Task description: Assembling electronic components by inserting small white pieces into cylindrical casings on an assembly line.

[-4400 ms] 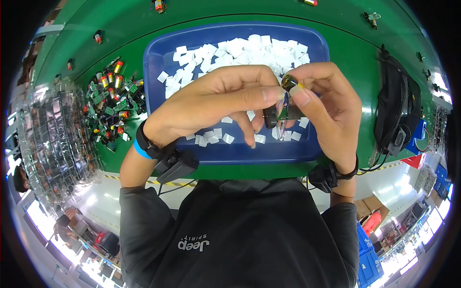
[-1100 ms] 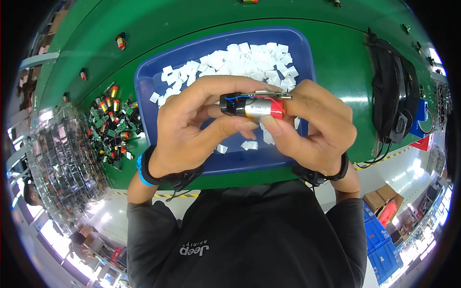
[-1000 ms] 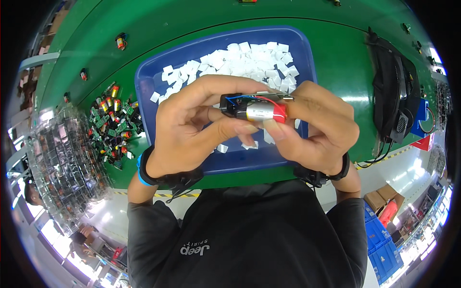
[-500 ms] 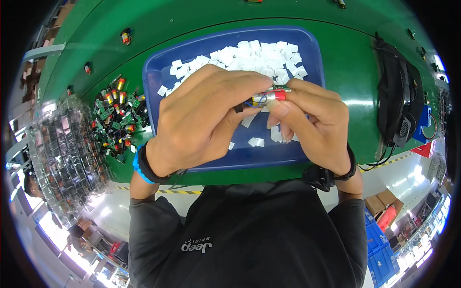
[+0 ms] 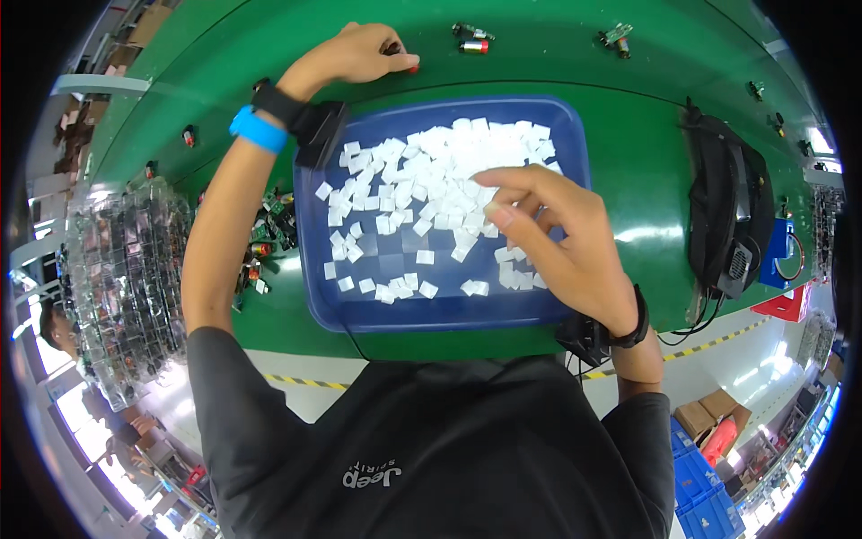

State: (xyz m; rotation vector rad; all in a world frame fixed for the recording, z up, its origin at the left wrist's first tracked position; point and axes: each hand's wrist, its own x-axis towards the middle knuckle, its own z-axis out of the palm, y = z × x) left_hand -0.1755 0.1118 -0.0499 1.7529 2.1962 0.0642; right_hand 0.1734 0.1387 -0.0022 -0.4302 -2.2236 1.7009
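My left hand reaches over the green surface beyond the tray's far edge. Its fingers are closed around a small battery assembly, of which only the red end shows. Above the right part of the blue tray hovers my right hand, thumb and fingers apart with nothing visible between them. Many small white square pieces lie scattered and heaped in the tray beneath it. A battery with a red end and a green circuit board rests just right of my left hand.
Another battery with board lies farther right. Left of the tray, partly behind my left forearm, is a pile of batteries and boards. Stacked clear plastic trays stand at far left. A black bag with cables lies at right.
My hands have parted from around the battery assembly over the tray. My left hand has moved far and left with a battery assembly; my right has let go and stays above the tray.
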